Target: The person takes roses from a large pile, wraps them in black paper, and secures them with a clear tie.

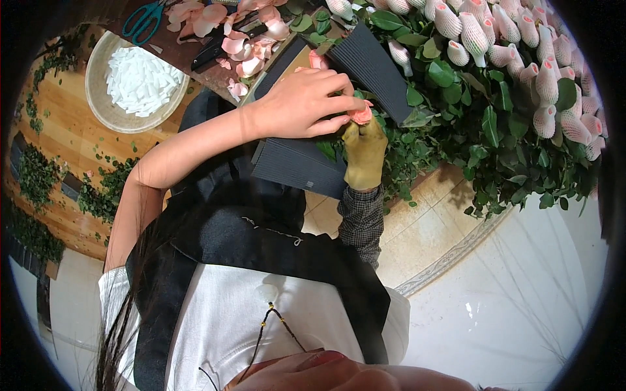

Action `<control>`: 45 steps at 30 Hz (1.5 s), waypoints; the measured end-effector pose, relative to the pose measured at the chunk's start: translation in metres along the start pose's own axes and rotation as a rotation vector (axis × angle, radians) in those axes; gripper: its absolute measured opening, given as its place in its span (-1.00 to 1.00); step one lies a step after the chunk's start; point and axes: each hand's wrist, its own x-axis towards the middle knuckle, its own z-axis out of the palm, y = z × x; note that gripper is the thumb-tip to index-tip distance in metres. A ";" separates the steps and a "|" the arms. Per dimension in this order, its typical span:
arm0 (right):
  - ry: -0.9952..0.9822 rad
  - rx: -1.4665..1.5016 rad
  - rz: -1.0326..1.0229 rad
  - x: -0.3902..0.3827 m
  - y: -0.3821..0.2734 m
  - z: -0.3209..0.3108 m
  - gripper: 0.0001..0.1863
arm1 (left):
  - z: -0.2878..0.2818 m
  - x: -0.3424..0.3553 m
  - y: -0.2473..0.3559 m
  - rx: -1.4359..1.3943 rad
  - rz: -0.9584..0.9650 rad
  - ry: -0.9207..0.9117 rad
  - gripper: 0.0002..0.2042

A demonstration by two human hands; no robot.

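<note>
My right hand (pixel 365 151), in a yellow work glove, is closed just below the head of a pink rose (pixel 360 115). From the left my bare left hand (pixel 306 99) reaches across; its thumb and index finger are at either side of that rose's petals, the other fingers curled. Another pink rose (pixel 317 60) shows beyond my left knuckles, partly covered by the hand. Dark ribbed cardboard flaps (pixel 368 68) stand around the work, one more dark panel (pixel 300 168) lying nearer my body. The rose's stem is hidden by the glove.
Many roses in pink-white net sleeves (pixel 474 36) crowd the far right above dense green leaves (pixel 450 124). At the left stands a tub (pixel 94 98) of small white pieces. Teal scissors (pixel 143 23), a black tool (pixel 212 49) and loose petals (pixel 248 55) lie on the table.
</note>
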 end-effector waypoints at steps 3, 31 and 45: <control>-0.038 -0.015 0.030 0.001 -0.001 -0.003 -0.68 | 0.001 0.000 -0.001 0.064 -0.029 -0.049 -0.62; -0.048 -0.084 -0.149 0.010 -0.007 -0.007 -0.61 | 0.005 0.000 -0.026 -0.175 -0.053 -0.021 -0.75; -0.152 -0.107 -0.102 0.010 0.000 -0.010 -0.62 | 0.015 -0.011 -0.022 -0.104 -0.119 0.130 -0.78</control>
